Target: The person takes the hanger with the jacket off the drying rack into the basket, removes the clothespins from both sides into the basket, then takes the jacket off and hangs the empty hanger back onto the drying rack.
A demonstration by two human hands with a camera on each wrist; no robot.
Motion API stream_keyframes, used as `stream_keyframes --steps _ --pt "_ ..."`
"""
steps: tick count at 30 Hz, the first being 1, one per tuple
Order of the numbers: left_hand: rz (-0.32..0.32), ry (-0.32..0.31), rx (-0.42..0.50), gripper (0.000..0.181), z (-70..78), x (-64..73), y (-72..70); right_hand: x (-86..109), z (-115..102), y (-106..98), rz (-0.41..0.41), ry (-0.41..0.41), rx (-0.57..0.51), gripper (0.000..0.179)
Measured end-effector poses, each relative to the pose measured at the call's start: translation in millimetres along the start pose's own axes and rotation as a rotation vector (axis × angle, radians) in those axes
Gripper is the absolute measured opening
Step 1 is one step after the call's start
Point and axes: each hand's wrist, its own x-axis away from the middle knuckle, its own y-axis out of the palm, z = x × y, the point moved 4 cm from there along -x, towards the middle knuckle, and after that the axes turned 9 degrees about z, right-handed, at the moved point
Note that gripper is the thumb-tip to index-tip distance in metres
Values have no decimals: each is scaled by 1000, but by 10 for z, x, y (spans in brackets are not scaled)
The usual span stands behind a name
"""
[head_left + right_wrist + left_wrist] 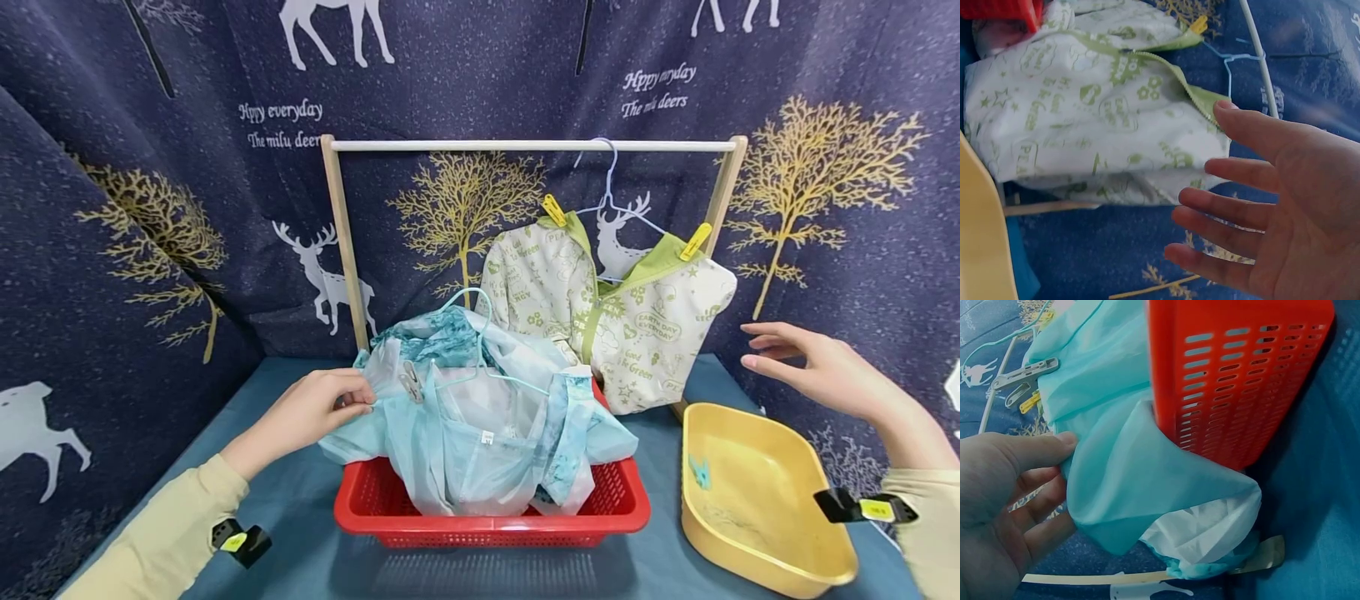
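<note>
A sheer light-blue jacket (480, 467) lies over a red basket (495, 523), with a pale blue hanger (480, 333) inside its neckline. My left hand (322, 408) pinches the jacket's left edge between thumb and fingers. Close to that grip, a grey clothespin (411, 382) clamps the fabric near the hanger's end; the left wrist view shows this clothespin (1025, 378) too. My right hand (832, 371) hovers above a yellow basin (765, 492), fingers spread and holding nothing. In the right wrist view the fingers (1229, 209) are apart from a white-and-green printed jacket (1097, 106).
A wooden rack with a white rail (465, 146) stands behind the basket. From it hangs the printed jacket on a blue hanger (609, 179), held by yellow clothespins (696, 242). One teal clothespin (700, 472) lies in the basin. A patterned dark-blue cloth (247, 50) forms the backdrop.
</note>
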Motion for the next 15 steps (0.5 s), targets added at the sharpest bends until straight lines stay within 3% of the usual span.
stream_keyframes --steps 9,15 --pt "-23 11 7 17 16 -9 -6 -70 -340 -88 79 -110 -47 48" --pt "-55 7 18 16 19 -9 -14 -96 -686 -118 133 -237 -91 42"
